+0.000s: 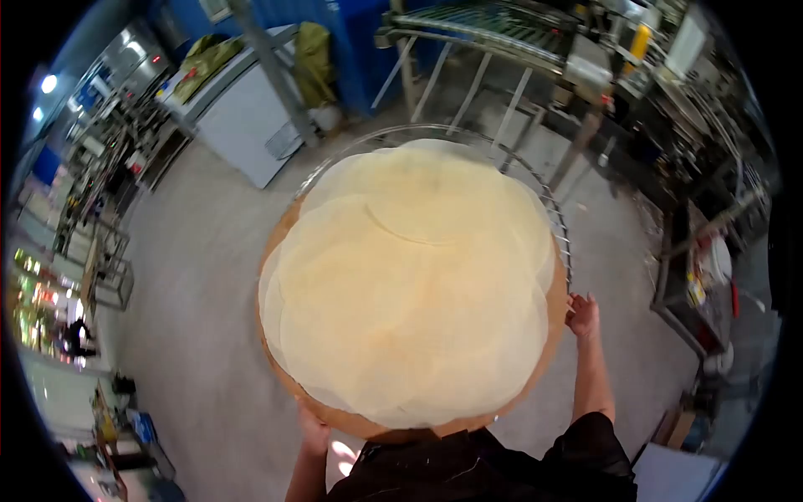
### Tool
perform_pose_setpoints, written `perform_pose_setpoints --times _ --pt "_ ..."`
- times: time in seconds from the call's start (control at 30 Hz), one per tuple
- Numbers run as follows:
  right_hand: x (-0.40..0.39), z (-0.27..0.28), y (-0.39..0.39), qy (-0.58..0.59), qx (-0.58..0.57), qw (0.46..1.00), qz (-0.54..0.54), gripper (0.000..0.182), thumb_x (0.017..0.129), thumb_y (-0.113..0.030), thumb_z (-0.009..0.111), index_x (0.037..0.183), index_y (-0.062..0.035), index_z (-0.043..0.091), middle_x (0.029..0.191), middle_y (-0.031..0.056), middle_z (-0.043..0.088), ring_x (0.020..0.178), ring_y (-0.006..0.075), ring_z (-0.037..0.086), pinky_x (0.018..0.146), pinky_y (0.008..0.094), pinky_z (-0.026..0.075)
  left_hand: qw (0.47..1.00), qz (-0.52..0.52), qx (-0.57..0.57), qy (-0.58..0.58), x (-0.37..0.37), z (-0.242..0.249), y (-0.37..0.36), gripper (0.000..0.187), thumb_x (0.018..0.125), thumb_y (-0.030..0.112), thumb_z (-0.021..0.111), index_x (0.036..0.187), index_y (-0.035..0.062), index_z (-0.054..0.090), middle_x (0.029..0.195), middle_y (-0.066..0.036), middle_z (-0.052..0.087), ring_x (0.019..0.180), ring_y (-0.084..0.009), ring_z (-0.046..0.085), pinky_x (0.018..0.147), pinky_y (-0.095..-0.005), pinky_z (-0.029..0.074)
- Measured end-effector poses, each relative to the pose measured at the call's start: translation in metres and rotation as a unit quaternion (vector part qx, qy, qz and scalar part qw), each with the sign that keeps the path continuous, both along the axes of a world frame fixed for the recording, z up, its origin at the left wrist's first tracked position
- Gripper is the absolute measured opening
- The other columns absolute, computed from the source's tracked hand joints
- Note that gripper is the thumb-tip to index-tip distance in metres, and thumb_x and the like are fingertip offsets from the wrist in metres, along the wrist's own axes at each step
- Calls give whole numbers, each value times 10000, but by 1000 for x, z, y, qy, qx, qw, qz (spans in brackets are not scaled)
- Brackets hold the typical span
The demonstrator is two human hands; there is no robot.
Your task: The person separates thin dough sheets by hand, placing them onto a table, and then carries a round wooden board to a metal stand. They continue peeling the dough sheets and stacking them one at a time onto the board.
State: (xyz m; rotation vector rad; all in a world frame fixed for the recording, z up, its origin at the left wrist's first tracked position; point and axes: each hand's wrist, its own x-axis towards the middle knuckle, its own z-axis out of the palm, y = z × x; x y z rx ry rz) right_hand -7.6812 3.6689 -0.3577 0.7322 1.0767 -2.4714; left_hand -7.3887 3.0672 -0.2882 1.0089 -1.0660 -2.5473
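A large round brown board (548, 335) spans the middle of the view, close to my body. On it lies an overlapping pile of thin, round, pale-yellow sheets (410, 293), like very large crepes. A metal wire rim (567, 230) curves round the far and right side of the board. My left hand (313, 427) is closed on the board's near left edge, its fingers partly hidden underneath. At the right edge, my right hand (583, 316) has its fingers curled against the rim and board; part of its grip is hidden.
Ahead stands a metal-framed rack (485, 38) with slanted legs. A white chest cabinet (242, 117) is at far left, beside a grey post (280, 75). Machinery and a low metal stand (694, 284) line the right side. Grey concrete floor (192, 309) lies around me.
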Motion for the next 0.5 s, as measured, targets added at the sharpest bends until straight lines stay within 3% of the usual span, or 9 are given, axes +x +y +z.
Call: perform_pose_setpoints --times 0.03,0.1,0.13,0.17,0.23,0.27,0.3,0.37,0.5 --pt "-27 -44 30 15 23 999 22 464 799 -469 404 993 -62 513 943 97 558 897 235 512 763 386 421 956 -10 -282 83 11 -20 -4 697 811 559 351 1275 48 257 1269 -125 348 1137 -305 362 936 -442 302" --pt "-71 -47 -6 -24 114 992 41 553 806 -491 397 1127 -44 460 1091 119 502 1009 272 469 883 406 364 609 -8 -777 156 45 -86 -28 769 797 576 364 1290 7 207 1292 -161 304 1169 -327 318 963 -437 259" --pt "-89 -80 1 116 81 983 116 579 798 -465 422 1188 -39 406 1179 127 448 1067 289 430 918 422 339 679 -12 -705 206 43 -99 -24 911 739 620 422 1303 -31 124 1326 -208 218 1217 -343 233 991 -423 199" --pt "-86 -15 -49 192 155 960 135 572 800 -411 425 1214 -20 371 1229 138 404 1081 293 420 913 414 348 747 -76 -658 55 65 -118 -21 987 687 645 469 1309 -24 95 1333 -211 202 1225 -325 224 993 -403 204" --pt "-103 -21 -54 97 83 983 133 528 803 -369 432 1193 -14 396 1201 141 421 1073 285 424 904 391 355 877 -20 -480 -11 19 -52 21 692 714 478 500 1204 13 348 1197 -144 406 1104 -267 400 946 -367 302" --pt "-111 -9 -62 65 94 985 129 527 803 -367 431 1193 -14 396 1201 141 420 1073 285 424 903 390 355 973 58 -222 -31 4 -37 29 553 709 414 486 1103 30 429 1092 -132 475 1009 -261 460 884 -369 357" --pt "-120 3 -86 57 110 982 140 527 804 -366 431 1193 -13 395 1201 141 420 1073 285 424 903 390 355 973 221 43 -45 -11 -23 38 426 703 350 473 1001 48 509 987 -120 543 914 -256 520 822 -370 411" --pt "-124 32 -133 54 149 976 152 525 805 -363 430 1194 -13 395 1201 142 420 1072 285 423 901 389 356 902 372 209 -64 -7 -65 37 360 696 316 460 927 52 541 898 -112 576 828 -257 550 759 -371 441" --pt "-121 87 -222 85 197 956 198 521 807 -357 429 1194 -11 394 1202 143 419 1072 285 423 898 387 358 871 433 206 -105 24 -4 47 282 681 268 474 845 54 555 855 -83 581 773 -233 549 727 -340 436"
